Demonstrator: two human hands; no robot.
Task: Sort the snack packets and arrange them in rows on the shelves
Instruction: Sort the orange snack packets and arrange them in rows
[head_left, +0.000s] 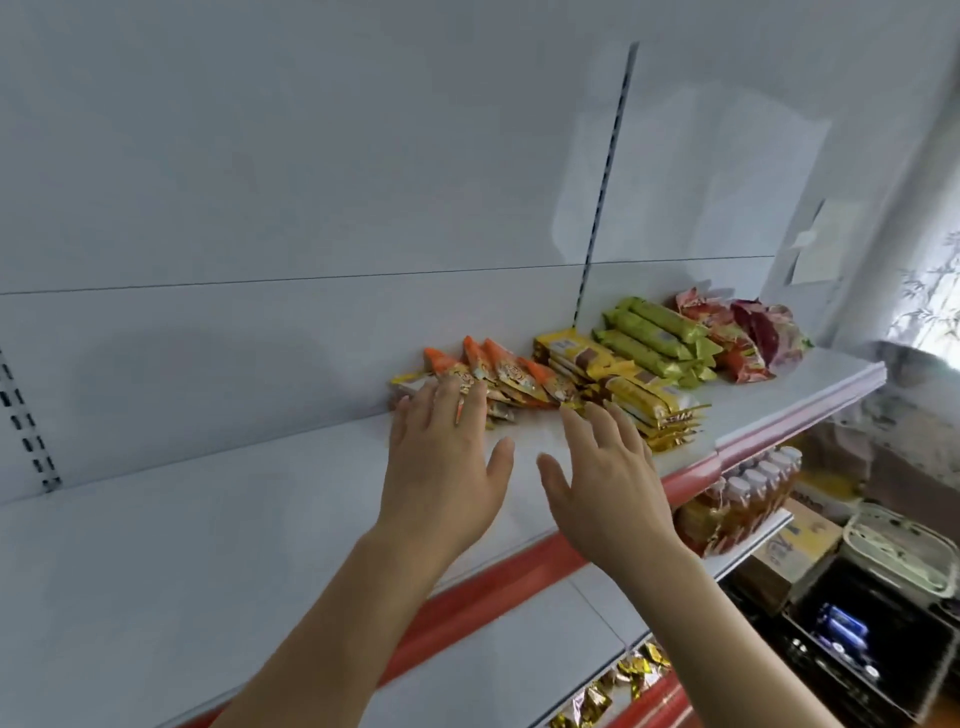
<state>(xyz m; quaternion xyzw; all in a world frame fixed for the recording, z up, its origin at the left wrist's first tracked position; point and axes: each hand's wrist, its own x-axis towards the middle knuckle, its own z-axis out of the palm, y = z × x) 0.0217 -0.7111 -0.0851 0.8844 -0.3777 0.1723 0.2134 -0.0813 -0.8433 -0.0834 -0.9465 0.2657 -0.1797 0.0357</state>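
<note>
white top shelf (208, 545) with red front strip | snack packets in groups along its back: red packets (748, 338), green bars (654, 338), yellow bars (623, 384), orange triangular packets (498, 374) | left hand (441, 457) flat, straight fingers resting on orange packets | right hand (602, 467) spread, gripping nothing, fingertips near yellow bars

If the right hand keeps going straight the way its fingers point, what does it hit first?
Most likely the stack of yellow foil-wrapped bars: the open right hand points up the white shelf at its near end. Depth is unclear; contact can't be confirmed.
</note>
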